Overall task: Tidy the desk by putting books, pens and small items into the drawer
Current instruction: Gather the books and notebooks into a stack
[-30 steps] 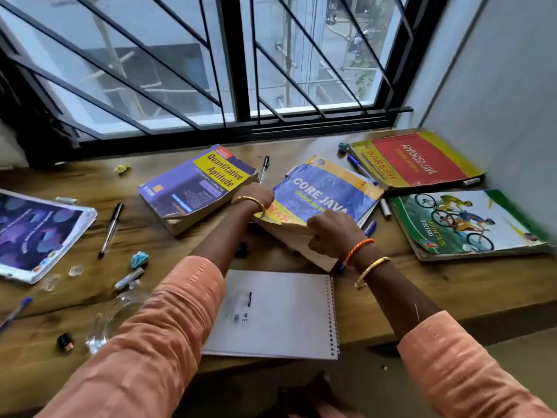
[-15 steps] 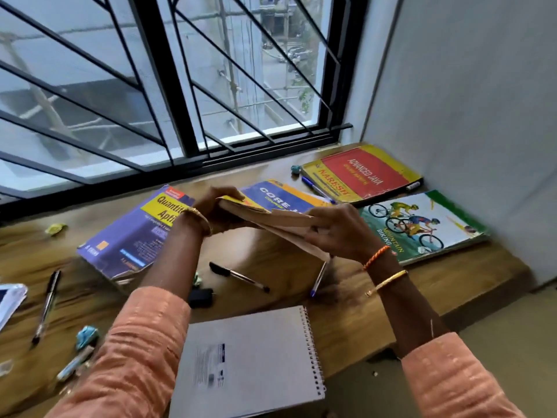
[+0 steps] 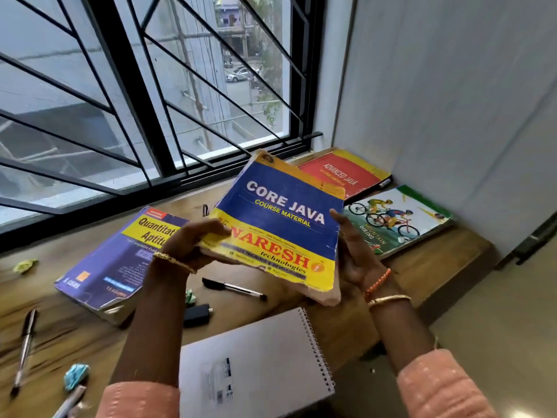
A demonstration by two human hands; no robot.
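Note:
The blue and yellow Core Java book (image 3: 280,212) is lifted above the wooden desk (image 3: 434,260) and tilted toward me. My left hand (image 3: 193,242) grips its left edge, thumb on the cover. My right hand (image 3: 352,251) holds its right edge, fingers behind it. Flat on the desk lie the purple Quantitative Aptitude book (image 3: 120,260), the red Advanced Java book (image 3: 340,173), the Mountain Biking book (image 3: 398,218) and a white spiral notebook (image 3: 253,366). A black pen (image 3: 233,288) lies under the lifted book. No drawer is in view.
Another pen (image 3: 25,348), a black small item (image 3: 197,313), crumpled blue paper (image 3: 75,375) and green scraps (image 3: 25,265) lie on the desk's left. A barred window (image 3: 150,116) runs behind; a grey wall (image 3: 452,101) closes the right side.
Both hands have raised the Core Java book off the desk and tipped its cover toward me. The pens that lay under it are uncovered. My view has turned right.

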